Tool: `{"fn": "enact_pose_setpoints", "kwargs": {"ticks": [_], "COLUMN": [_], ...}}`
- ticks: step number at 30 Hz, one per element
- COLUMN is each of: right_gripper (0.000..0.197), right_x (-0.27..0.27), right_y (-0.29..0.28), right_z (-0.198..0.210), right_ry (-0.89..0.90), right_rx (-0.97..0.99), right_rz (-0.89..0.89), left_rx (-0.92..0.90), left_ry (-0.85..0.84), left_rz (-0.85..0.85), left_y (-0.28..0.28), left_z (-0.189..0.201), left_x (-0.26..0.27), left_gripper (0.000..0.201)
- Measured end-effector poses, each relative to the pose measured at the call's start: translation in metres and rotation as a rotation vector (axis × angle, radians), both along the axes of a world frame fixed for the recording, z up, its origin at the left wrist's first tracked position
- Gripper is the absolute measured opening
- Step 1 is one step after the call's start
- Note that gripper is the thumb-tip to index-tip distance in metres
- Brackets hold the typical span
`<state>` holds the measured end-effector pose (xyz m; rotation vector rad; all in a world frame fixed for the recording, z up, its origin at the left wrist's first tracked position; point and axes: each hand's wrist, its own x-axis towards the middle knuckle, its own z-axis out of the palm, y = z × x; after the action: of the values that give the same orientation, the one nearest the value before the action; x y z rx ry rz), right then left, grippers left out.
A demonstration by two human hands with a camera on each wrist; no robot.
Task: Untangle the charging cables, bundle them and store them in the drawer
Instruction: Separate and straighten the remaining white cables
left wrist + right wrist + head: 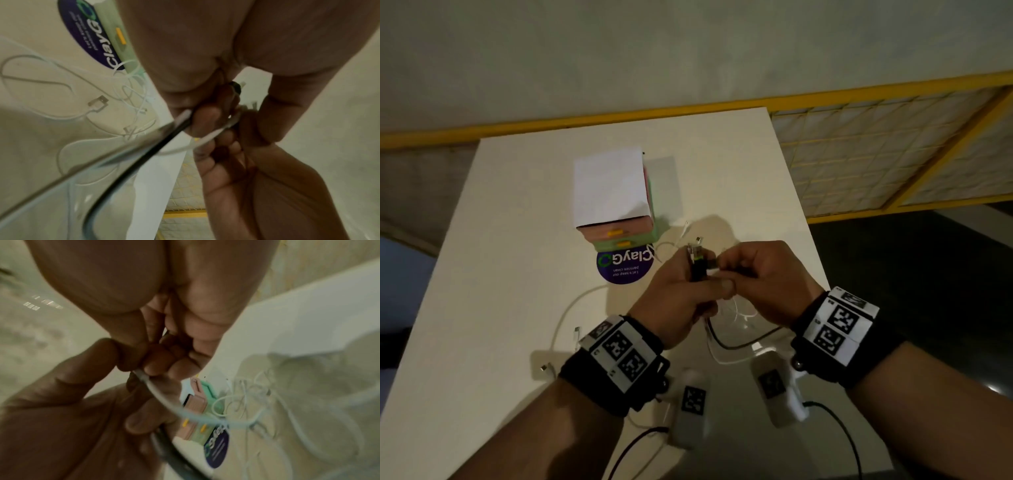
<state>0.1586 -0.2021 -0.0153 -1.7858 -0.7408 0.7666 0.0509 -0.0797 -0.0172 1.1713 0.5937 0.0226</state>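
Head view: both hands meet above the desk (500, 240), raised off it. Left hand (678, 301), fingers curled, grips a bunch of cable ends (697, 262), black and white plugs standing up out of the fist. Right hand (763, 274) pinches the same bunch from the side, thumb and fingers closed on it. Black cable (726, 344) and white cable (722, 359) hang from the hands in loops to the desk. Left wrist view alone shows the loose white cables (68, 100) lying tangled on the desk with a flat USB plug (98, 101) free among them; it also shows the black cable (131, 164) and a white one running taut out of the grip. Right wrist view shows a white lead (164, 397) leaving the pinched fingers (158, 363) in a curve; blurred. Small drawer unit (616, 192), pink and green with yellow handles, drawers closed, stands farther back on the desk beside a round purple sticker (625, 263). Desk pale, off-white. Behind: plain wall, yellow rail (825, 99), yellow-framed grid panel (893, 150). Dim light.
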Motion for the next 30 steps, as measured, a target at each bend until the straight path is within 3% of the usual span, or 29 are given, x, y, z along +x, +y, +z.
{"fn": "enact_pose_setpoints", "kwargs": {"ticks": [3, 5, 10, 14, 18, 20, 23, 25, 27, 30], "right_gripper": [0.015, 0.007, 0.017, 0.015, 0.01, 0.007, 0.017, 0.018, 0.018, 0.024], "right_x": [-0.008, -0.016, -0.028, -0.032, -0.031, -0.031, -0.031, -0.029, -0.021, -0.007], "right_y": [0.009, 0.015, 0.024, 0.025, 0.025, 0.027, 0.031, 0.032, 0.033, 0.037], "right_z": [-0.001, -0.001, -0.002, -0.008, -0.017, -0.021, -0.026, -0.03, -0.035, -0.038], "right_ry": [0.102, 0.115, 0.289, 0.282, 0.081, 0.05, 0.1, 0.122, 0.105, 0.107], "right_rx": [0.073, 0.075, 0.121, 0.102, -0.067, -0.097, -0.117, -0.11, -0.089, -0.073], "right_rz": [-0.145, -0.188, -0.217, -0.129, 0.09, 0.141, 0.165, 0.148, 0.127, 0.082], "left_rx": [-0.123, -0.163, -0.149, -0.209, -0.102, -0.082, -0.196, -0.218, -0.092, 0.224], "left_ry": [-0.03, -0.015, -0.051, -0.073, -0.006, -0.038, -0.146, -0.144, -0.096, -0.066], "left_rz": [0.101, 0.134, 0.157, 0.258, 0.435, 0.551, 0.692, 0.651, 0.547, 0.37], "left_y": [-0.005, -0.006, -0.001, 0.005, 0.021, 0.028, 0.039, 0.043, 0.041, 0.04], "left_z": [0.009, 0.012, 0.006, 0.004, -0.001, -0.002, 0.003, 0.01, 0.012, 0.006], "left_x": [-0.001, -0.004, -0.013, -0.013, -0.009, -0.007, -0.002, -0.001, -0.004, -0.012], "left_gripper": [0.012, 0.013, 0.01, 0.017, 0.021, 0.021, 0.023, 0.019, 0.014, 0.038]}}
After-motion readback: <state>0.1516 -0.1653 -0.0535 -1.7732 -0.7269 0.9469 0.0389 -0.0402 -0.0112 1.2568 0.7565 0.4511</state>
